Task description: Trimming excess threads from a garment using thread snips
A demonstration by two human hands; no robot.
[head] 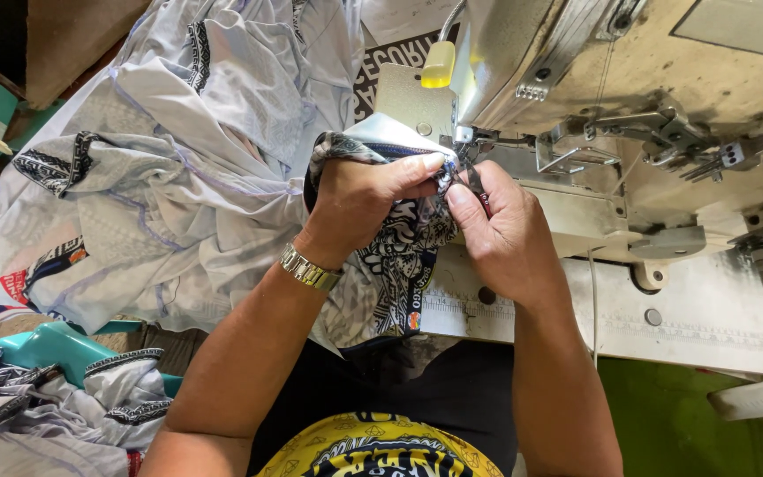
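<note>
Here, both hands, left (359, 199) and right (505, 234), pinch patterned cloth (404, 234) beside the needle (468, 146); a slip risks pricked fingers.

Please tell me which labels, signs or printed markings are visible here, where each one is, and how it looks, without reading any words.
Printed sheet: behind the sewing machine, top centre; black, large pale letters.
Ruler strip: on the machine bed, below the right hand; pale, fine dark marks.
Fabric badge: on the pale cloth pile, far left; red and white.
Small patch: on the patterned fabric under the left hand; orange.
</note>
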